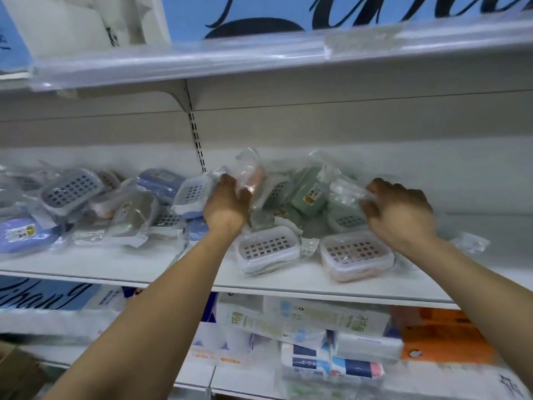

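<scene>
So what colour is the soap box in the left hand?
The soap box is pinkish, in a clear bag; head view shows it.

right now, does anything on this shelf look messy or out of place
Yes. The bagged soap dishes on the middle shelf lie heaped, tilted and overlapping rather than in rows. The left hand grips a pink dish, the right hand pinches the bag of a pale green dish. Nothing looks spilled or broken.

Head view — one worn wide-angle camera is faced forward at the middle shelf [115, 264] from near; left hand [227, 199] and right hand [401, 215] are framed centrally.
</scene>
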The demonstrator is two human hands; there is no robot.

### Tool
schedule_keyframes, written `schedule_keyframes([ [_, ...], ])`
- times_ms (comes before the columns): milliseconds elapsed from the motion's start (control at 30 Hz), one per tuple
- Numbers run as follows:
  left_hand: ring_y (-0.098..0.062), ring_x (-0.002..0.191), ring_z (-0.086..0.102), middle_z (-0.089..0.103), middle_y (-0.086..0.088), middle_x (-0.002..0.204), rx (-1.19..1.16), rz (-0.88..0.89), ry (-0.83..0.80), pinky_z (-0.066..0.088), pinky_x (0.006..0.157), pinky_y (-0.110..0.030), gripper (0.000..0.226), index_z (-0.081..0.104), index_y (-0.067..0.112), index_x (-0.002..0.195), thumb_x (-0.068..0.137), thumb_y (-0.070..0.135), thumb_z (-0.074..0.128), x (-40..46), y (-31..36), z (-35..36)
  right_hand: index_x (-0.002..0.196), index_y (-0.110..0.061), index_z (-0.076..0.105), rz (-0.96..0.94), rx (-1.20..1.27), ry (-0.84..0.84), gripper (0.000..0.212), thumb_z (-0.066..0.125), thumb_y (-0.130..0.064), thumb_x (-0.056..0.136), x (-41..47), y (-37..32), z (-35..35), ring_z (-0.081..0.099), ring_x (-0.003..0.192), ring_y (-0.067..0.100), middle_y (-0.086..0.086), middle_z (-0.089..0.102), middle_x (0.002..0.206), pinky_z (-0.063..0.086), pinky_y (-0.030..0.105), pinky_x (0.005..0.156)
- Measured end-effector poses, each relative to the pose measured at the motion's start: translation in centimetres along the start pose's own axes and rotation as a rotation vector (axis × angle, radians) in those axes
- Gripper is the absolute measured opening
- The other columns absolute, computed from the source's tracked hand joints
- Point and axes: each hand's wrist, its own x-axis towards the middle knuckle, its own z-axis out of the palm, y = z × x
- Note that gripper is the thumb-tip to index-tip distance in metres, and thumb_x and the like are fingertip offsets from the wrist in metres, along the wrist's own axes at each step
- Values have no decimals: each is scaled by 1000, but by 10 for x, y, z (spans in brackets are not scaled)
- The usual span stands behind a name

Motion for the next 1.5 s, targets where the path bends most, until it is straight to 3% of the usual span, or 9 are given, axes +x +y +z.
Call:
schedule_keyframes([
  [267,-20,85,59,66,-7,96,-1071,-366,-94,46,73,-32,15,58,7,103,93,14,49,-76,-30,-69,90,-10,61,347,1284,2,13,52,-16,97,-15,-74,-26,52,74,16,4,59,78,41,31,70],
  [533,-23,74,64,71,-10,91,-1314,-462,-258,48,56,-30,51,56,29,119,85,-1,34,-135,-105,-122,91,-25,64,515,1579,-312,22,46,-16,100,-67,-150,-20,58,63,7,-14,68,73,44,18,48],
  [700,-23,77,70,72,-8,105,-1376,-645,-391,54,60,-33,29,60,23,117,96,13,42,-168,-167,-133,100,-37,63,625,1563,-401,27,44,-18,100,-126,-196,-3,60,70,15,-7,69,88,45,23,51],
  [833,-19,59,66,71,-5,84,-1263,-751,-642,49,46,-25,65,66,18,114,92,69,32,-189,-212,-133,97,-28,67,781,1596,-579,41,39,-57,95,-183,-225,17,68,70,16,-7,74,85,53,29,55],
  [933,-14,59,65,70,1,81,-1102,-645,-868,50,54,-28,65,62,21,118,79,69,44,-206,-242,-122,111,-29,65,804,1522,-759,70,54,-79,63,-222,-236,34,71,83,25,0,74,102,58,48,69],
  [1067,-20,94,70,72,-6,111,-1030,-654,-1103,56,78,-39,56,64,21,119,78,58,62,-227,-270,-84,116,-19,58,821,1399,-919,77,72,-69,59,-272,-234,63,70,95,25,5,70,111,58,46,75],
  [1167,-40,126,53,57,-18,135,-933,-595,-1291,37,107,-62,71,51,14,138,81,50,73,-246,-292,-37,123,-28,51,856,1419,-1020,69,76,-51,63,-301,-223,92,69,98,16,-6,70,111,56,38,79],
  [1400,-17,88,67,68,1,98,-406,-781,-1138,58,83,-35,55,55,16,115,72,35,84,-298,-353,100,119,-21,45,1120,1131,-902,74,72,-67,67,-377,-178,224,69,94,12,-3,65,109,56,35,84],
  [1500,-17,96,60,56,4,106,-86,-706,-1120,56,84,-33,76,45,20,125,64,40,87,-318,-400,169,118,-20,39,1194,991,-1008,68,62,-67,76,-415,-159,279,64,91,10,-8,60,104,52,30,74],
])
